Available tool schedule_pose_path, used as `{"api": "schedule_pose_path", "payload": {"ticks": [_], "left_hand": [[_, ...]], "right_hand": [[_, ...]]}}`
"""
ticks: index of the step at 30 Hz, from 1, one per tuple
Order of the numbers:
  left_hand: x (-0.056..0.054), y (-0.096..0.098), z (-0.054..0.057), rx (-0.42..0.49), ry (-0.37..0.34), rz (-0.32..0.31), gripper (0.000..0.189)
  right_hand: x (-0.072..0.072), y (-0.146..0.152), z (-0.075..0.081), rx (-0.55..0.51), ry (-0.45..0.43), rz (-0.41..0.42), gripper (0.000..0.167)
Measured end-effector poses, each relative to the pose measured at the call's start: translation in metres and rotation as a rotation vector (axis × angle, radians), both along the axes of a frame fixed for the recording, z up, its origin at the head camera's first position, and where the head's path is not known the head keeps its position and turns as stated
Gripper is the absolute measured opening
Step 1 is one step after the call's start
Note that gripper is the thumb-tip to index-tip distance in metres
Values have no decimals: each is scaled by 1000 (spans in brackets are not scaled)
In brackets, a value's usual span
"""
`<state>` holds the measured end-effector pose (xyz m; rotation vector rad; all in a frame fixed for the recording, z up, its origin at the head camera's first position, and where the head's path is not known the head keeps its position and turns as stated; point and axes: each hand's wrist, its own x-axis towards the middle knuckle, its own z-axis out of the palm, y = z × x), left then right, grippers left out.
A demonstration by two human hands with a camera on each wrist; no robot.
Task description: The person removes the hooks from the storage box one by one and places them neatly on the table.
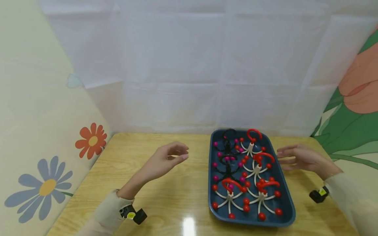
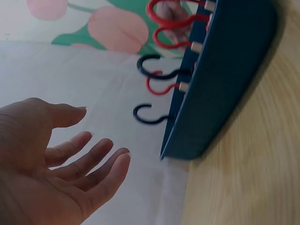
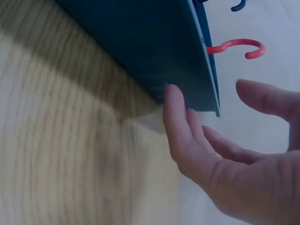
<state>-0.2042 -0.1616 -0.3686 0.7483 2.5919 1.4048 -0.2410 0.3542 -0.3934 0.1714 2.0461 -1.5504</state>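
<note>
A dark blue tray (image 1: pixel 251 222) on the table holds several spider-like pieces with hooked tops. Most are white-legged pieces (image 1: pixel 230 196) with red ball tips and red hooks; along the left side lie black-legged pieces (image 1: pixel 228 171) with magenta balls and black hooks. My left hand (image 1: pixel 166 160) hovers left of the tray, apart from it, fingers loosely bent and nothing held. Beside the tray's right wall is my right hand (image 1: pixel 301 159), fingers relaxed. In the right wrist view its fingertips (image 3: pixel 174 96) overlap the tray's outer wall, and the palm holds nothing.
The wooden table (image 1: pixel 171 203) extends on both sides of the tray. A white sheet (image 1: pixel 177 65) hangs behind it. Flower-patterned panels (image 1: pixel 29 114) stand at left and right. A small camera (image 1: pixel 134 213) sits on each wrist.
</note>
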Motion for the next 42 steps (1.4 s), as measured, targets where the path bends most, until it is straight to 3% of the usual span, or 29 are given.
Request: {"api": "schedule_pose_path", "payload": {"ticks": [10,21,31,42], "left_hand": [[21,41,0,129,-130,-74,39],[29,70,-8,189,-213,-173,46],[35,81,-15,207,-254,-183,42],[39,92,-19,202,-253,-175,42]], "right_hand": [[0,-8,-7,-50,-44,-48,74],[2,-8,-12,-27,-19,-33,75],[0,-12,-12,-14,0,-48,72],[0,-14,-13,-20,0,-72,70]]}}
